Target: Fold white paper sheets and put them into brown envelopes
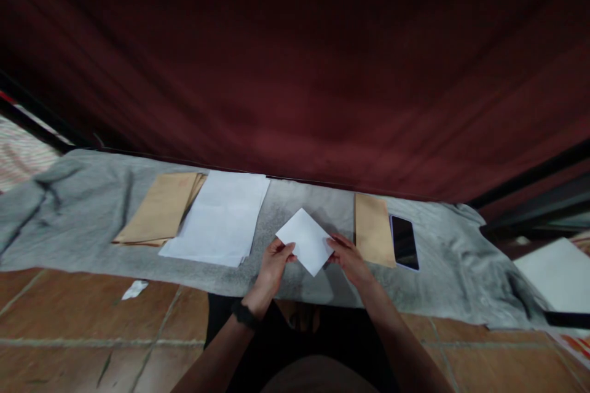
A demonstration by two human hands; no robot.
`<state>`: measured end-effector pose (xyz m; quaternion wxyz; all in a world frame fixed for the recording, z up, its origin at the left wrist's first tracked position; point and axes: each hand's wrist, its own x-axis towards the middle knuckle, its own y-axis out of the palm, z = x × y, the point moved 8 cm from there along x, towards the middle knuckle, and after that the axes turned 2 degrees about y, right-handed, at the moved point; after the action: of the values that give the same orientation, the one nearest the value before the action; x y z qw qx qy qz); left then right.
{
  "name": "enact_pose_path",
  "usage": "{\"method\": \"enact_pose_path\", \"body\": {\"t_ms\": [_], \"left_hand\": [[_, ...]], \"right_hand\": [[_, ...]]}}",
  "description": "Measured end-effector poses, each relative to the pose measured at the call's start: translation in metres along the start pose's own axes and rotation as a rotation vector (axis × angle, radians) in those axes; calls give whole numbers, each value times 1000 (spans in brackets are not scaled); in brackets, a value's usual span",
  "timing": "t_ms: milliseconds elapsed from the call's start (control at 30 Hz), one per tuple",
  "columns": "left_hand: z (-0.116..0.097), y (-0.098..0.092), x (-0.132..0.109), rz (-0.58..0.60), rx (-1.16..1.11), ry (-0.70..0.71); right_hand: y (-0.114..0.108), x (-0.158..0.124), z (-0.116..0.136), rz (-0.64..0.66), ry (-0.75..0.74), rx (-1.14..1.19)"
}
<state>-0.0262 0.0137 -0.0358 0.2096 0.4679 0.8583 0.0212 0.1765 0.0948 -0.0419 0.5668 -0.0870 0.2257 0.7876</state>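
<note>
Between my two hands is a folded sheet of white paper (305, 241), turned so that one corner points away from me. My left hand (276, 261) pinches its left edge between thumb and fingers. The right edge is gripped the same way by my right hand (346, 256). To the left lies a stack of white paper sheets (219, 215), partly beside a pile of brown envelopes (157, 207). Close to my right hand, a single stack of brown envelopes (374, 230) rests on the grey cloth (318, 193).
A phone (404, 242) with a dark screen lies right of the envelopes. Behind the cloth-covered surface hangs a dark red curtain (295, 86). A white scrap (135, 289) lies on the tiled floor (83, 313). A white panel (555, 273) stands at the far right.
</note>
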Motion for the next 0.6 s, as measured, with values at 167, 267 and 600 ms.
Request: {"method": "enact_pose_path", "body": {"t_ms": [167, 267, 600], "left_hand": [[-12, 1, 1, -14, 14, 49], [-7, 9, -8, 46, 30, 18], [12, 5, -13, 270, 163, -70]], "right_hand": [[15, -9, -15, 143, 103, -1], [14, -10, -17, 27, 62, 63], [6, -8, -16, -32, 52, 25]]}}
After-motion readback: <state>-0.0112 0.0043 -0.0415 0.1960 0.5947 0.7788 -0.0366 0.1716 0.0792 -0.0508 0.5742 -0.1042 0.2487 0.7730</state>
